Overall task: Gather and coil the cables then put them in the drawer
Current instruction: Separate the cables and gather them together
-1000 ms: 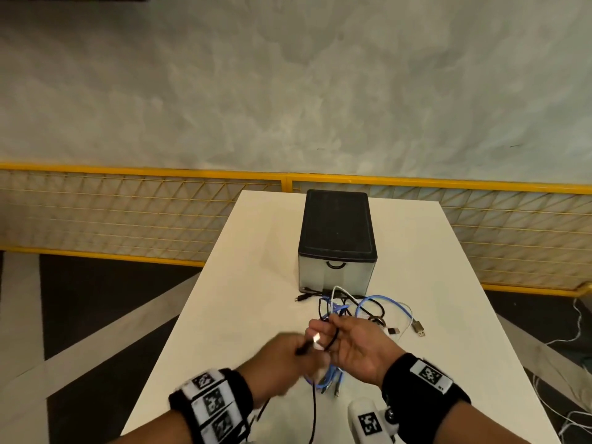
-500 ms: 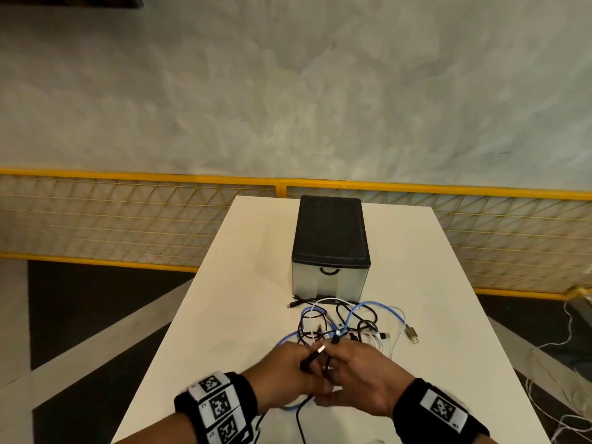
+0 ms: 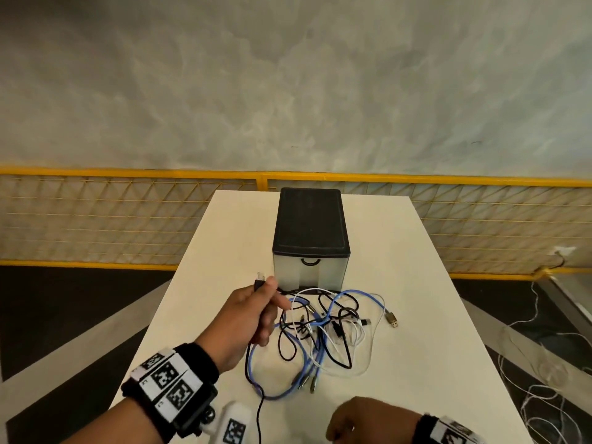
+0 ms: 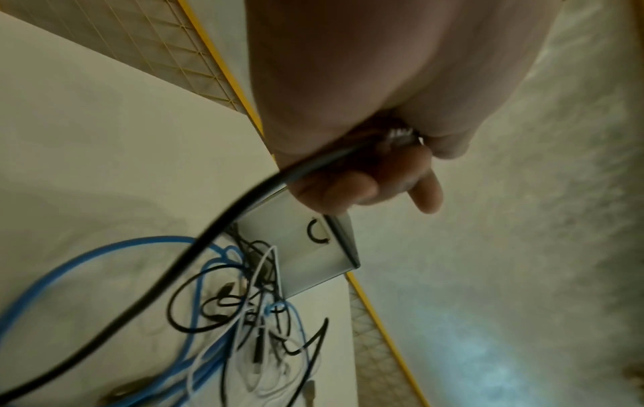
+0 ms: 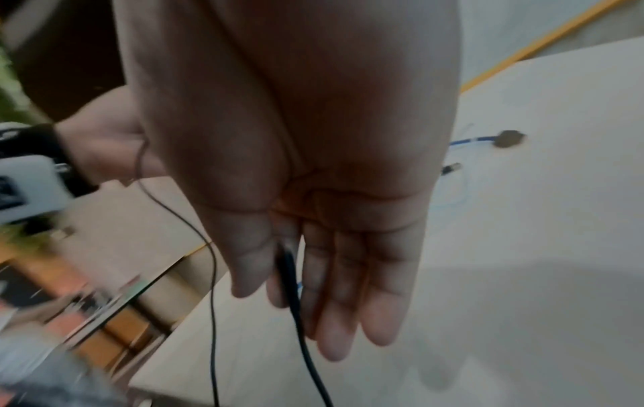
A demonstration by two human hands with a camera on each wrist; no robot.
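Observation:
A tangle of blue, white and black cables lies on the white table in front of the drawer box, whose drawer is shut. My left hand is raised left of the box. It pinches the plug end of a black cable that hangs down past the table's near edge. In the left wrist view the same hand grips that cable above the tangle. My right hand is low at the near edge. The right wrist view shows its thumb and forefinger pinching the black cable, other fingers straight.
A yellow mesh fence runs behind the table, with a grey wall above it. Loose white wires lie on the floor to the right. A blue cable's metal plug lies right of the tangle.
Both hands were together over the tangle. The left hand has risen toward the box with the black plug. The right hand has drawn back to the near edge along the black cable.

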